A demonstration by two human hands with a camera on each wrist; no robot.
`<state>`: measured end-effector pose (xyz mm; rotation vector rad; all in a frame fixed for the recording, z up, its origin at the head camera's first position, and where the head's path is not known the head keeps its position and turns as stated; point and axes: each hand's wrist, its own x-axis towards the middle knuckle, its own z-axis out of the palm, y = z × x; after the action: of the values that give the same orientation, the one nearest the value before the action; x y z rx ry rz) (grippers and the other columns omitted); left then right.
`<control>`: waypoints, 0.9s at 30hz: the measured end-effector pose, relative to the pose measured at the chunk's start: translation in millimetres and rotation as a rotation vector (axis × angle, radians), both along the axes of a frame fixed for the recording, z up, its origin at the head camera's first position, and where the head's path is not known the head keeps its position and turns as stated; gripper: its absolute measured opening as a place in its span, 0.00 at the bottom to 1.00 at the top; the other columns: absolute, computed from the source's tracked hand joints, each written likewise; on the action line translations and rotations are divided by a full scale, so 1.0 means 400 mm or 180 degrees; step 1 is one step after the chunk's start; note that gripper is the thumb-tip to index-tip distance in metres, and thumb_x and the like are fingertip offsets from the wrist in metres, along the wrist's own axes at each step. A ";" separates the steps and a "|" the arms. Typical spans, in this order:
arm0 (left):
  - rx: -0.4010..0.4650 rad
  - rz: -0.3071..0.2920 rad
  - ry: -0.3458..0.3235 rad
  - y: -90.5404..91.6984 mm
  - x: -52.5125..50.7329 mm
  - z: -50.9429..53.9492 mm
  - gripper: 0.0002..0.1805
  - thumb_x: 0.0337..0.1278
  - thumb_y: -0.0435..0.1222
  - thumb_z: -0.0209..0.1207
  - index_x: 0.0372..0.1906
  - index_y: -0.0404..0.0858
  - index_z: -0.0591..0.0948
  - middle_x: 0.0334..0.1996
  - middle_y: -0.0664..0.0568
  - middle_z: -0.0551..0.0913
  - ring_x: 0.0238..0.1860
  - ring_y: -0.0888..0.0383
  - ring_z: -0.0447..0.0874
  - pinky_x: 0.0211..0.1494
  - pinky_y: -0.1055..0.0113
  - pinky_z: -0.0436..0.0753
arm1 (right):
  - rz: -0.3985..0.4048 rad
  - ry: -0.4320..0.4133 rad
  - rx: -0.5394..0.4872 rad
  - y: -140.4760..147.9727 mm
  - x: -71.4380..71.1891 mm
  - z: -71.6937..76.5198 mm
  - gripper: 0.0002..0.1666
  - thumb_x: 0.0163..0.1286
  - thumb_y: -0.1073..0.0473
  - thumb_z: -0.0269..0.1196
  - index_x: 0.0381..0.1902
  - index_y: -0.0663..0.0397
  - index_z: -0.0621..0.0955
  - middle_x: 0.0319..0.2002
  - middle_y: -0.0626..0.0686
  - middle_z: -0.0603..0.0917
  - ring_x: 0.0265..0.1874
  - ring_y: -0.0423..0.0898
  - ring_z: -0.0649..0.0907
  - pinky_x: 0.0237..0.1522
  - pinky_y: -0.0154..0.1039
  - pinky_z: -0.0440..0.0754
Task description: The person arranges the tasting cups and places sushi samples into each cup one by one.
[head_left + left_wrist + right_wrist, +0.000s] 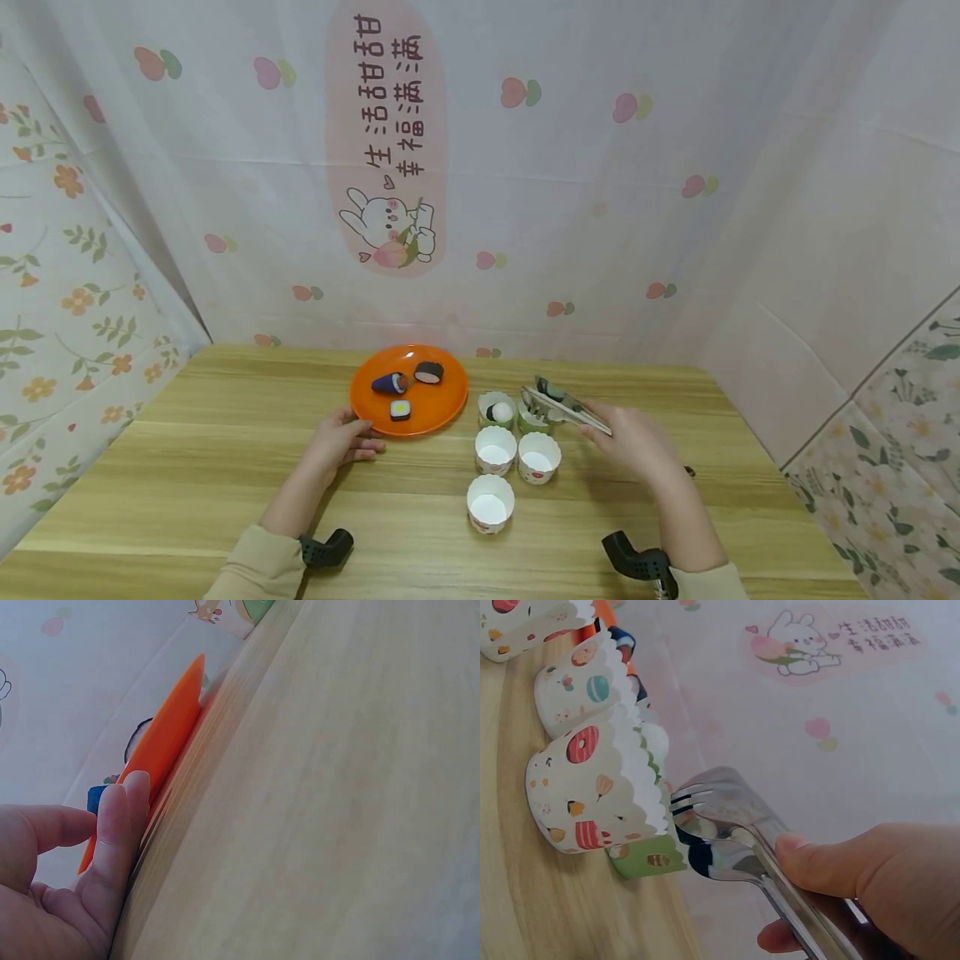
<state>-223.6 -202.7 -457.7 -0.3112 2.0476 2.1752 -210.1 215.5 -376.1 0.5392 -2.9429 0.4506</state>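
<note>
We're with the right hand (637,437) first, and its fingers are wrapped round a pair of metal tongs (799,904), the thumb on top, one end tined like a fork and the other rounded like a spoon. Those ends sit right over the right green cup (537,423); we see something dark between them, but we can't tell whether it is a piece in their grip. Across to the left hand (341,446), and here the fingers pinch the near-left rim of the orange plate (444,415), thumb above, other fingers below. On that plate we count three pieces: a blue cone (384,384) at the left, a dark-wrapped piece (429,372) at the back, and a square roll (401,410) with a yellow centre nearest us. Between plate and tongs stands the left green cup (491,419), black-and-white pieces (502,412) inside. In front of the green pair we have two white cups (495,451) side by side, and a third white cup (489,505) nearer us, all upright on the wooden surface (420,533). Behind everything hangs a pale curtain (585,208) with fruit prints and a rabbit.
</note>
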 end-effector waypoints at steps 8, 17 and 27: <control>-0.0008 -0.0010 -0.0019 0.000 -0.003 -0.001 0.26 0.70 0.29 0.46 0.67 0.23 0.55 0.33 0.41 0.82 0.27 0.54 0.86 0.32 0.65 0.85 | -0.0009 0.0035 0.0019 0.003 -0.011 -0.022 0.30 0.68 0.49 0.62 0.61 0.61 0.76 0.51 0.63 0.81 0.45 0.61 0.82 0.40 0.58 0.80; -0.0014 0.0002 -0.0033 -0.001 -0.006 -0.002 0.26 0.70 0.29 0.46 0.67 0.23 0.55 0.32 0.42 0.82 0.27 0.54 0.86 0.32 0.65 0.85 | -0.0085 0.0000 0.0039 -0.002 -0.010 -0.022 0.31 0.67 0.47 0.62 0.61 0.60 0.75 0.50 0.63 0.82 0.45 0.62 0.82 0.40 0.60 0.79; -0.0050 0.0026 -0.0052 0.000 -0.008 -0.003 0.26 0.70 0.30 0.46 0.67 0.23 0.56 0.32 0.42 0.82 0.27 0.54 0.86 0.32 0.65 0.85 | -0.0109 -0.0056 0.0012 -0.006 -0.005 -0.017 0.32 0.66 0.47 0.63 0.62 0.61 0.75 0.51 0.64 0.81 0.48 0.63 0.80 0.43 0.61 0.78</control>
<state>-226.7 -202.8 -459.0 -0.3385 2.0593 2.1551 -212.2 213.2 -383.0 0.4868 -2.9654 0.4484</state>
